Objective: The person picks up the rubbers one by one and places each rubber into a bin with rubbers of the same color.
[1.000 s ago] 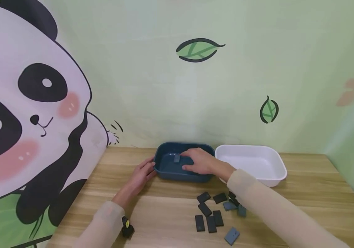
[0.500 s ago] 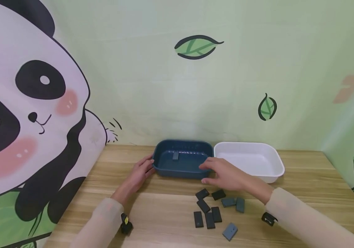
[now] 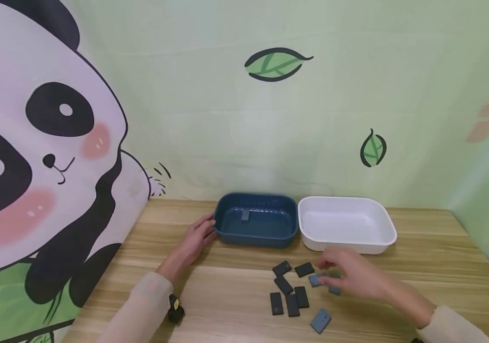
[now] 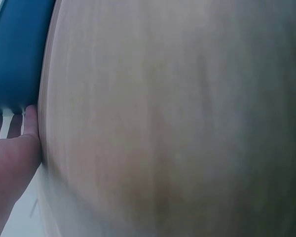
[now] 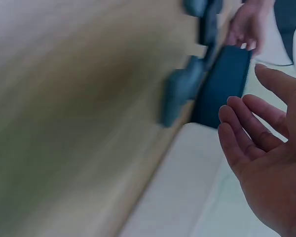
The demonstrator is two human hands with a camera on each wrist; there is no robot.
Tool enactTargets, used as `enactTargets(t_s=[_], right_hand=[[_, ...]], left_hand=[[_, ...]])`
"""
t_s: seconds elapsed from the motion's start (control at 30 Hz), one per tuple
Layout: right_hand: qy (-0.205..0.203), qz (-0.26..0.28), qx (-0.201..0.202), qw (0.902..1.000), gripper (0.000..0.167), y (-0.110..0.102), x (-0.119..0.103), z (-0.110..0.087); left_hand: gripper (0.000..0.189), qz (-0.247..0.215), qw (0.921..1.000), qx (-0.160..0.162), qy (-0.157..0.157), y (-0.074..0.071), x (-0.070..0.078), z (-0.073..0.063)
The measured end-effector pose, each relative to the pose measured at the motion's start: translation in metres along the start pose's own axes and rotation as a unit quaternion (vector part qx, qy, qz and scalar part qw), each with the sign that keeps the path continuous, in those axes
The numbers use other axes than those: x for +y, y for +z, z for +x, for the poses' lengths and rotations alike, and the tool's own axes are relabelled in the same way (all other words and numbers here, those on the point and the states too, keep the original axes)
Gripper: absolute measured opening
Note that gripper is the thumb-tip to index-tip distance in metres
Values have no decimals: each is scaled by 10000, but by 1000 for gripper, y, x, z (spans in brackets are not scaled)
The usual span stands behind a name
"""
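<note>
My left hand (image 3: 197,236) touches the left end of a dark blue tub (image 3: 256,239), its fingers extended against the wall in the left wrist view. Inside that tub lies one small grey-blue rectangular piece (image 3: 245,215). Over the table my right hand (image 3: 357,275) hovers with nothing in it, fingers loosely bent and thumb apart in the right wrist view. Just under it are two grey-blue pieces (image 3: 335,288), partly covered by the hand. To their left lie several flat black rectangular pieces (image 3: 276,303), and nearer the front another grey-blue piece (image 3: 321,320).
A white tub (image 3: 347,247) stands right beside the blue one, both near the back of the wooden table (image 3: 223,295). Behind rises a pale green wall (image 3: 210,119) with a panda and leaves printed on it.
My right hand has come out of the blue tub and moved right and toward me, over the grey-blue pieces. The left hand has stayed at the tub's end.
</note>
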State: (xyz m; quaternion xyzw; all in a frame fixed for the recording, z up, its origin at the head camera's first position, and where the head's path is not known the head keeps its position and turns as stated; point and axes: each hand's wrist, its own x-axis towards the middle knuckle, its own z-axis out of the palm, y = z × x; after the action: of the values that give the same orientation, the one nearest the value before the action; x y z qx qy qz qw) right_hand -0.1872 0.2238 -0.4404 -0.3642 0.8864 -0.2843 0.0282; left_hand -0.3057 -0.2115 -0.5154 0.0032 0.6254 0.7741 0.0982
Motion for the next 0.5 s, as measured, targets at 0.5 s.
enactTargets(t_s=[0.5], right_hand=[[-262,-610,583,9961,20,26,29,-24]], left_hand=[[54,3,10000,-8,24,-3,-3,2]])
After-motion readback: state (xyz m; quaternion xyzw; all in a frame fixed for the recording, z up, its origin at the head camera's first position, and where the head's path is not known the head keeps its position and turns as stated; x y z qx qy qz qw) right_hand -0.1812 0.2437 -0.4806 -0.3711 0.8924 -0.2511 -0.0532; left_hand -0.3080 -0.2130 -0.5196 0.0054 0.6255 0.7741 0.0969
